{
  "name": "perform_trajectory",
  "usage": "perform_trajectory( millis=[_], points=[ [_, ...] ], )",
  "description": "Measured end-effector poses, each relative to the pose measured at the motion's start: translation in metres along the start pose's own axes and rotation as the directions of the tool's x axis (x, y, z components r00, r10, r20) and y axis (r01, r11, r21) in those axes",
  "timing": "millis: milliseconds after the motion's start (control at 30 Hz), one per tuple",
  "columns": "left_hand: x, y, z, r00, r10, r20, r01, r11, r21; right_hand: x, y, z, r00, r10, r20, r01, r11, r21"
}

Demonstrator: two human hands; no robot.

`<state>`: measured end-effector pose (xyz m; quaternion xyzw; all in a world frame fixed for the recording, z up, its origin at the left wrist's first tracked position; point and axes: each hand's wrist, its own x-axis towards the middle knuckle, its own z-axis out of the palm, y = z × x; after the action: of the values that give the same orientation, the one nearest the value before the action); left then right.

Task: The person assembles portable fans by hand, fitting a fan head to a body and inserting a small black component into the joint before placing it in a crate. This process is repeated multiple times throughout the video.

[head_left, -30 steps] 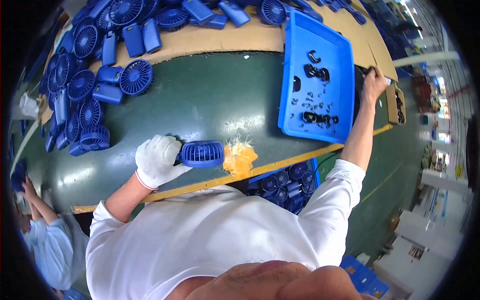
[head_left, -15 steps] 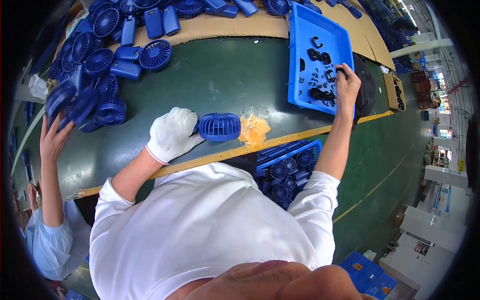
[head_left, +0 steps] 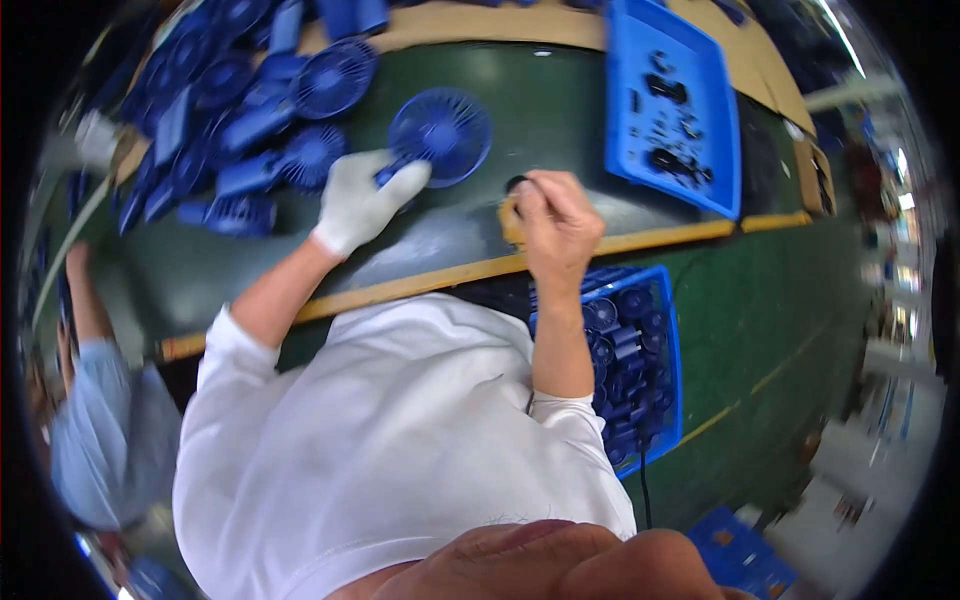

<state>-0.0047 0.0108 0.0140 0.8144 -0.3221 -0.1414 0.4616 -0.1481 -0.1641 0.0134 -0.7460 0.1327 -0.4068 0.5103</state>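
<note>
My left hand (head_left: 362, 203), in a white glove, grips a blue handheld fan (head_left: 440, 137) by its handle. The fan's round grille faces up, above the green tabletop. Bare-skinned, my right hand (head_left: 562, 225) is closed in a pinch on a small black curved part (head_left: 516, 184), to the right of the fan. Its exact shape is mostly hidden by my fingers. A blue tray (head_left: 640, 50) at the right holds loose black parts (head_left: 668, 90) of the same colour.
Many blue fans (head_left: 335, 80) are heaped at the far left. A blue crate (head_left: 673, 370) full of fans stands below the yellow table edge (head_left: 440, 282), by my right arm. At left, a co-worker's forearm (head_left: 90, 300) reaches toward the table.
My right hand has left the tray and come in near the fan with a black part. My left hand has lifted and turned the fan, grille up. The co-worker's raised hand has withdrawn from the heap.
</note>
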Motion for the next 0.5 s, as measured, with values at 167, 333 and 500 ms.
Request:
perform_trajectory(
  millis=[167,333,500],
  points=[
    [0.009,0.008,0.01,0.976,-0.103,0.194,0.217,0.6,-0.77,0.024,-0.001,0.027,0.954,-0.294,0.059,0.3,0.935,-0.188],
    [0.011,0.016,0.015,0.956,-0.152,0.252,0.294,0.468,-0.833,0.045,0.0,0.061,0.838,-0.533,0.118,0.538,0.769,-0.346],
    [0.014,0.003,0.017,0.949,-0.21,0.237,0.307,0.428,-0.85,0.048,0.008,0.085,0.608,-0.728,0.316,0.769,0.442,-0.462]
  ],
)
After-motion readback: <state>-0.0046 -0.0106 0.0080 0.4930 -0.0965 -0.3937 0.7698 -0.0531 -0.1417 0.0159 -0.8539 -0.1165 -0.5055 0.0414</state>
